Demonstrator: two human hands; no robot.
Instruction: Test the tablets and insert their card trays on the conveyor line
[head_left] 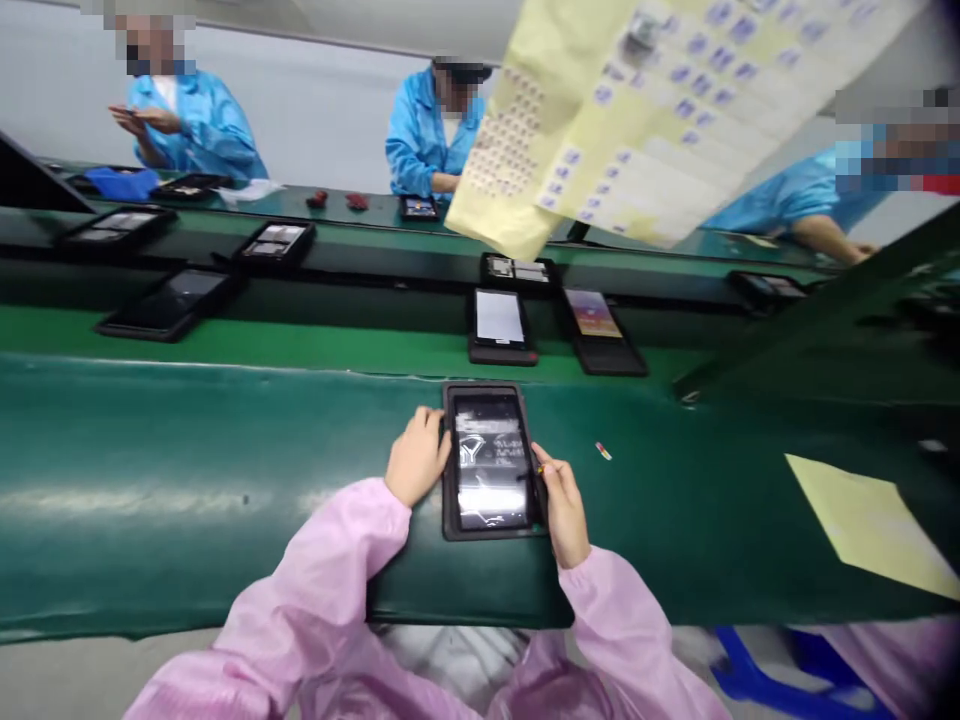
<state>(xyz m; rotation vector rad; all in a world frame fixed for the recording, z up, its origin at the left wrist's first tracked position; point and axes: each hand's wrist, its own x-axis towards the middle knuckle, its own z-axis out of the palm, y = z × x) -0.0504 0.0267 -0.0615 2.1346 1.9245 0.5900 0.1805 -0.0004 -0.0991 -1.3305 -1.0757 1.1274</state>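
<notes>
Barely discernible: small item (pixel 539 468) pinched by right hand (pixel 568 505) fingers; left hand (pixel 418 455) fingers touch tablet (pixel 491 460) case (pixel 450 505), grip unclear.

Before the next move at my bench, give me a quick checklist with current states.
1. Left hand at the tray's left edge: ok.
2. Black tray resting on the green bench: ok.
3. Tablet inside the tray's rim: ok.
4. Right hand at the tray's right side: ok; what its fingers pinch, cannot tell.
5. Bench free of loose bits: not ok, a small coloured strip lies right of the tray.
6. Screen lit: cannot tell, bright glare.
</notes>
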